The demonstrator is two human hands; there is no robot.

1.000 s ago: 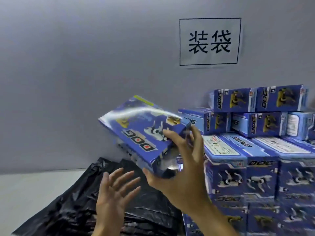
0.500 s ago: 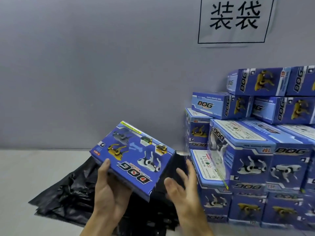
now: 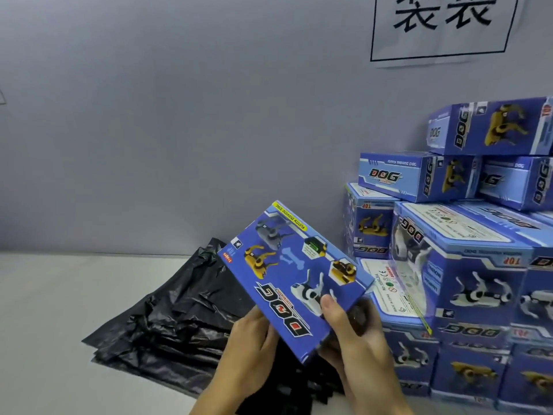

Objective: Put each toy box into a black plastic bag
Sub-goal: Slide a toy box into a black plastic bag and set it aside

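"dog", "funny moving dog" on held toy box point(image 3: 294, 277); "dog", "top" on stacked boxes point(image 3: 466, 265); chinese characters on wall sign point(image 3: 443, 25).

surface point(image 3: 59, 295): pale, running to grey wall | black plastic bags point(image 3: 179, 319): lying piled flat at centre | toy boxes point(image 3: 478, 295): sitting stacked at right

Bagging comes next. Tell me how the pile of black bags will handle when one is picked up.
The black bags lie crumpled and creased, so one will probably lift floppy. The film looks thin and glossy, likely light and slippery. Layers overlap, so neighbours may drag along.
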